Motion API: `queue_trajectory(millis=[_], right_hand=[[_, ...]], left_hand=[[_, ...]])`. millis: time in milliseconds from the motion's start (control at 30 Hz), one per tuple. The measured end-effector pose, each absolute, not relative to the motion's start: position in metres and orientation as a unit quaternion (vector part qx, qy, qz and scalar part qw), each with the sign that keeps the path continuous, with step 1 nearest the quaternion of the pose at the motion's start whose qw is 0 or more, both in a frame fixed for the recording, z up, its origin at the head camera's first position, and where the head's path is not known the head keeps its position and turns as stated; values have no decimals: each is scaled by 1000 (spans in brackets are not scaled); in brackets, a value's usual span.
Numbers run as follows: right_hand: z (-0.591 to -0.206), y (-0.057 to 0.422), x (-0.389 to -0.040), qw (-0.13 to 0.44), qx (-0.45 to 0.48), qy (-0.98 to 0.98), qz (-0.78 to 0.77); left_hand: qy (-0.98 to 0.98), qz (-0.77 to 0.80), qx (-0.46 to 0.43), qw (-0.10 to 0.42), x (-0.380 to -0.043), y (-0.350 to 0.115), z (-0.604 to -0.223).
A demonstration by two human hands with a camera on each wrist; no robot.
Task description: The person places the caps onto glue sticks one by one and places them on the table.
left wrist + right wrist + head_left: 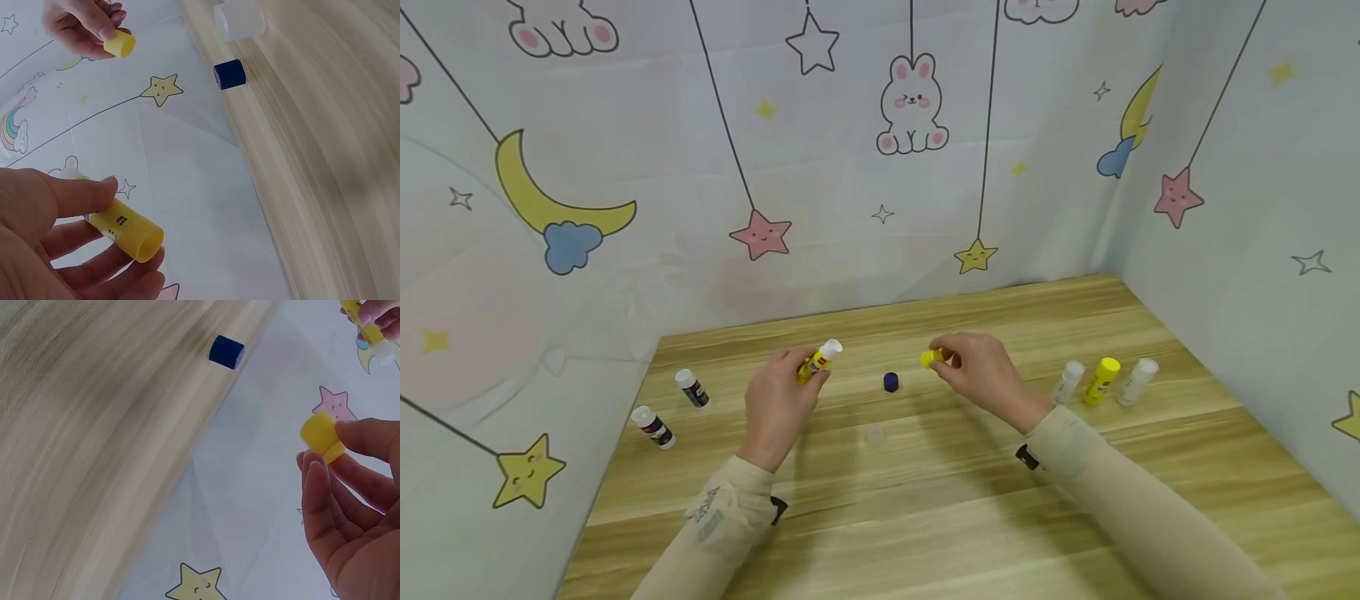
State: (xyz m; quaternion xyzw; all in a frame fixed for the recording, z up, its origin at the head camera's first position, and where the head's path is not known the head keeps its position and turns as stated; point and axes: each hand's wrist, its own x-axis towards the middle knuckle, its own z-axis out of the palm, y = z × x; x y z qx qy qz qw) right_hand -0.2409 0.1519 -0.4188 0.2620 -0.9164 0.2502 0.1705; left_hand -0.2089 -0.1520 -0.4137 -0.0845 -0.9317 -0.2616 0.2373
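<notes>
My left hand (pixel 781 400) grips a yellow glue stick (pixel 817 363), tilted, with its white end up and to the right. In the left wrist view its round yellow end (pixel 142 242) faces the camera, with thumb and fingers around the barrel. My right hand (pixel 981 367) pinches a small yellow cap (pixel 320 434) between thumb and fingertips, held above the table and apart from the glue stick. Between the hands, a dark blue cap (pixel 891 382) stands on the table. Nearer to me lies a translucent whitish cap (pixel 876 433).
On the left of the wooden table (pixel 925 517) are two black-and-white bottles (pixel 692 388). At the right stand a yellow glue stick (pixel 1102 382) and two whitish translucent ones (pixel 1138 382). Printed cloth walls (pixel 850 167) enclose the back and sides.
</notes>
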Motion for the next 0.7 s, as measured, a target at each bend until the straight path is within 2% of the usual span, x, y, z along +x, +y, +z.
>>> queue_trajectory(millis=[700], right_hand=[[-414,141,-238,168,264,-901,300]], left_hand=[[-926,-260,-100,255,-212,-141,-417]])
